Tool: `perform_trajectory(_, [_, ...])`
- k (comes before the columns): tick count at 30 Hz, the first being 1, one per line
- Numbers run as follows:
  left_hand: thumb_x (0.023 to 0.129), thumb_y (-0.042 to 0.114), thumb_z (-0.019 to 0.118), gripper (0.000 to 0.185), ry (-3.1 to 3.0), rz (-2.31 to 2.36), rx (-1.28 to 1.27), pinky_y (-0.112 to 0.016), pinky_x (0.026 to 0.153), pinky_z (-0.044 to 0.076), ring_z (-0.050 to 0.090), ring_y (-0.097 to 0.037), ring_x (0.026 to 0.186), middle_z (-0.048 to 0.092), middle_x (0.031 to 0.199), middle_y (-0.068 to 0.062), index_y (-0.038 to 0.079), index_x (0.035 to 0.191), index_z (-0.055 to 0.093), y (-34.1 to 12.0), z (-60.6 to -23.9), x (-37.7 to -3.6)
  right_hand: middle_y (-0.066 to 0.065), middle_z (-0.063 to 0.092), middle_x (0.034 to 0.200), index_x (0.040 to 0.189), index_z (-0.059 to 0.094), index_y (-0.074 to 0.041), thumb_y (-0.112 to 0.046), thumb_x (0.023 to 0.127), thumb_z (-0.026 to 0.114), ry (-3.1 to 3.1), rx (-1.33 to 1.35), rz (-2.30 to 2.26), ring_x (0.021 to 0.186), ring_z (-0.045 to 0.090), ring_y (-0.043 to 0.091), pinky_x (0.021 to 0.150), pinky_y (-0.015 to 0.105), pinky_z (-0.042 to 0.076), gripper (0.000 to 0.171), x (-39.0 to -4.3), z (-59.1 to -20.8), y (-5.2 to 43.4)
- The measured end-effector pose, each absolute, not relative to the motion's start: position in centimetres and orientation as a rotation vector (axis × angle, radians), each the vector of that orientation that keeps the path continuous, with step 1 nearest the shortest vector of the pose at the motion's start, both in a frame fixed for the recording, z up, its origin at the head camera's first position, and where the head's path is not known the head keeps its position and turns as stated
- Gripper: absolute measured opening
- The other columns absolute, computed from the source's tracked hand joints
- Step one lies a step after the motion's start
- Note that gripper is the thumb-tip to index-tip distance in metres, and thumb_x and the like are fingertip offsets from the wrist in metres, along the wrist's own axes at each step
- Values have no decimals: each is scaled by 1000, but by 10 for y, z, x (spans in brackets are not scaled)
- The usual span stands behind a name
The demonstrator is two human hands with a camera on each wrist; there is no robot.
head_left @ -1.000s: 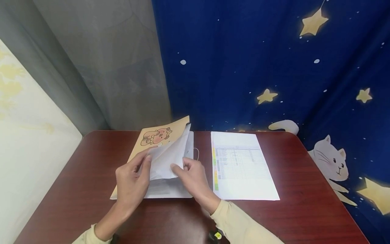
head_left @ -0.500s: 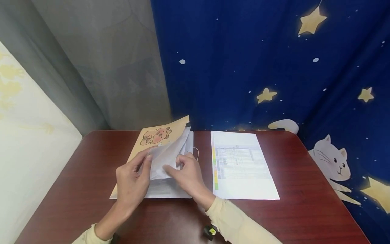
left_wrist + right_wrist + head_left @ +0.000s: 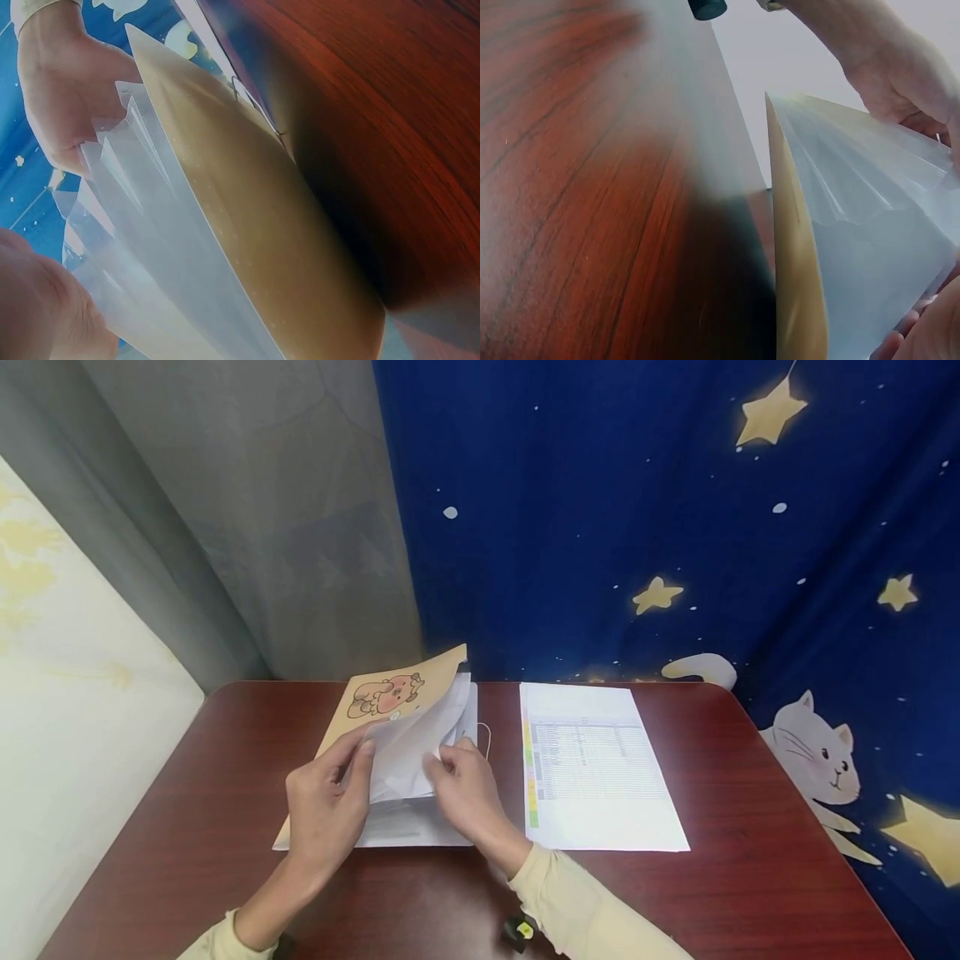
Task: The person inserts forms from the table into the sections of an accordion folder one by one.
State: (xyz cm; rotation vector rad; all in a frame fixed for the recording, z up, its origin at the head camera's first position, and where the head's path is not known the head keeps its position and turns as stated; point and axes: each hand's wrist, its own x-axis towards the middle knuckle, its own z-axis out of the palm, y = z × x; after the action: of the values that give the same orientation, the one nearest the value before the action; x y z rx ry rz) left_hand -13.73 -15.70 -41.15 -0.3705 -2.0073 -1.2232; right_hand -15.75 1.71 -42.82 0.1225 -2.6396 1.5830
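In the head view a folder lies left of centre, its tan cover (image 3: 384,693) printed with a cartoon animal and lifted on the right side. Clear plastic pockets (image 3: 397,760) stand fanned out under the cover. My left hand (image 3: 324,802) pinches the near edges of the pockets between thumb and fingers. On the other side, my right hand (image 3: 471,789) has its fingers curled at the pockets' right edge, thumb against the plastic. The left wrist view shows several translucent pockets (image 3: 157,202) layered inside the tan cover. In the right wrist view my right fingers (image 3: 907,322) lie behind a pocket.
A stack of printed sheets (image 3: 592,818) with a coloured strip lies right of the folder. A thin elastic loop (image 3: 488,739) sticks out at the folder's right edge. Near the table's front is a small black item with yellow (image 3: 517,932). Curtains (image 3: 570,568) hang behind the reddish-brown table (image 3: 750,827).
My right hand has shifted slightly left along the pockets, its thumb moving left and then back against the fingers. The pocket edges beside it have bent. My left hand stays in place.
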Motion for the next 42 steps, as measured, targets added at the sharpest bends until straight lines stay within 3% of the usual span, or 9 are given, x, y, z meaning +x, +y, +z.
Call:
perform_trajectory(13, [96, -2, 70, 25, -1988, -1219, -375, -7, 70, 47, 64, 4, 76, 83, 99, -11, 9, 116, 81, -155, -412, -136, -2, 42, 79, 60, 41, -18, -28, 104, 57, -2648, 149, 1700, 72, 43, 12, 66, 26, 38, 48, -159, -429, 21])
perform_trajectory(20, [96, 0, 72, 23, -2012, -1205, -361, -6, 75, 49, 69, 4, 82, 83, 102, -11, 7, 115, 81, -156, -412, -135, -1, 43, 71, 61, 42, -17, -29, 94, 65, -2664, 48, 1752, 68, 44, 15, 62, 30, 37, 42, -165, -429, 26])
perform_trajectory(24, [96, 0, 72, 23, -2012, -1211, -364, -6, 76, 49, 69, 5, 84, 83, 103, -12, 7, 116, 81, -157, -412, -135, -3, 39, 63, 65, 46, -17, -31, 94, 64, -2676, -51, 1832, 64, 43, 16, 59, 31, 35, 37, -172, -430, 29])
perform_trajectory(34, [96, -3, 71, 27, -1957, -1236, -410, -7, 77, 50, 73, -2, 84, 83, 104, -9, 10, 117, 81, -155, -410, -136, -6, 39, 54, 60, 45, -17, -28, 98, 66, -2661, -48, 1855, 55, 39, 14, 52, 28, 31, 44, -176, -434, 28])
perform_trajectory(42, [97, -1, 70, 26, -1990, -1253, -391, -7, 77, 51, 73, -2, 85, 83, 105, -10, 10, 118, 81, -156, -412, -135, -7, 39, 50, 56, 51, -18, -36, 97, 71, -2696, 26, 1762, 53, 39, 13, 51, 28, 29, 50, -176, -435, 22])
